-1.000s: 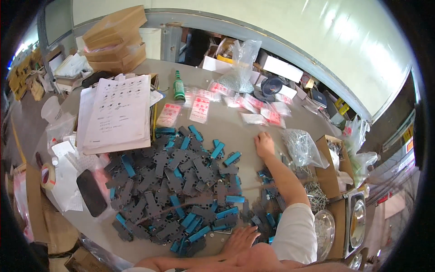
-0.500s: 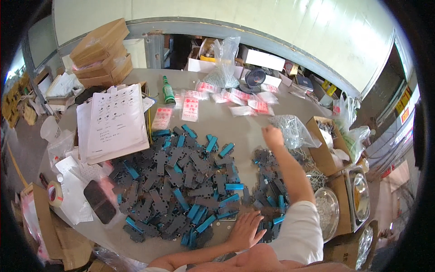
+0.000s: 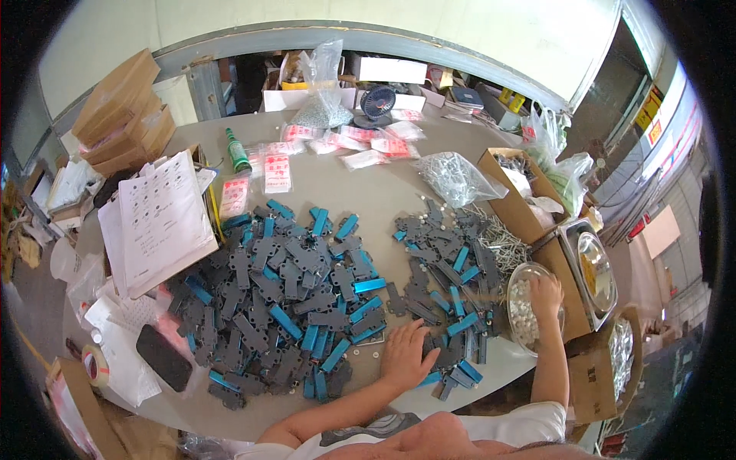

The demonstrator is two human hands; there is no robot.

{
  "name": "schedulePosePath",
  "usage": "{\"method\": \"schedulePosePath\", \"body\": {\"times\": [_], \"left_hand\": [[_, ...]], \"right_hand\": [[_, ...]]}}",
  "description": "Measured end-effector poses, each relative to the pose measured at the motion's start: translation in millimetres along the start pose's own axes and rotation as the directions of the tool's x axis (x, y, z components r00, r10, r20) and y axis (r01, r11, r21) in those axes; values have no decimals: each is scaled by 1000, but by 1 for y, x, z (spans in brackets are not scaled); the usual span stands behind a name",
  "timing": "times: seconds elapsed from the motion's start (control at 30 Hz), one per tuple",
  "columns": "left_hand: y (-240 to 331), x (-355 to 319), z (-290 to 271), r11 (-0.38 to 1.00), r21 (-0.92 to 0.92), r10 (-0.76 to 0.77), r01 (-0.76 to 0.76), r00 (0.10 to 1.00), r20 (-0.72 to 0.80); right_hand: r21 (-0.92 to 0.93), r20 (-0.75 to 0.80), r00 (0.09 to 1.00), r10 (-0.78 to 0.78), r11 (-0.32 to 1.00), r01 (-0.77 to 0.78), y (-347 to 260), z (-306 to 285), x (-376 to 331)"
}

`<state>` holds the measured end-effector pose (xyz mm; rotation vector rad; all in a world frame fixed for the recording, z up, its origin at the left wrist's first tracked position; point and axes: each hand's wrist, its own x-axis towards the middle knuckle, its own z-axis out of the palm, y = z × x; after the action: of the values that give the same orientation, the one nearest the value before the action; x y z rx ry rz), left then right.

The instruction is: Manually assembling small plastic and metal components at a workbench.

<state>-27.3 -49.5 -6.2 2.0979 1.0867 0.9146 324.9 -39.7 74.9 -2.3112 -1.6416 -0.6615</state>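
Observation:
My left hand (image 3: 406, 355) lies palm down on the table between two heaps of dark grey and blue hinge-like parts, its fingers stretched out and thumb apart. The larger part heap (image 3: 287, 307) is left of it; the smaller part heap (image 3: 452, 295) lies just beyond and to its right. At the right, my right hand (image 3: 546, 297) reaches into a round clear dish (image 3: 515, 337) of small whitish pieces. Its fingers are curled together, and whatever they hold is hidden. Loose long screws (image 3: 502, 245) lie beside the dish.
Behind the smaller heap rests a clear bag of metal pieces (image 3: 456, 180). Cardboard boxes (image 3: 521, 195) line the right edge. Across the back are printed packets (image 3: 277, 172), a green bottle (image 3: 238, 151) and a small fan (image 3: 377, 103). Papers (image 3: 165, 222) and a phone (image 3: 164, 358) lie left.
My right hand has moved from near the clear bag back toward me and right, into the dish. My left hand stays flat near the same spot. The whole view has shifted.

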Motion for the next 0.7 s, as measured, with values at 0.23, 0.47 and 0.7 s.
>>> {"method": "schedulePosePath", "body": {"times": [0.23, 0.47, 0.7], "left_hand": [[-1, 0, -1, 999, -38, -6, 4, 999, -44], [-4, -2, 3, 997, -77, -32, 28, 998, -45], [-4, 0, -2, 992, -127, -28, 18, 996, -79]], "right_hand": [[286, 248, 969, -14, 956, -60, -146, 37, 87], [180, 338, 913, -226, 968, 173, -210, 149, 166], [7, 437, 888, -142, 988, 155, -225, 147, 187]]}}
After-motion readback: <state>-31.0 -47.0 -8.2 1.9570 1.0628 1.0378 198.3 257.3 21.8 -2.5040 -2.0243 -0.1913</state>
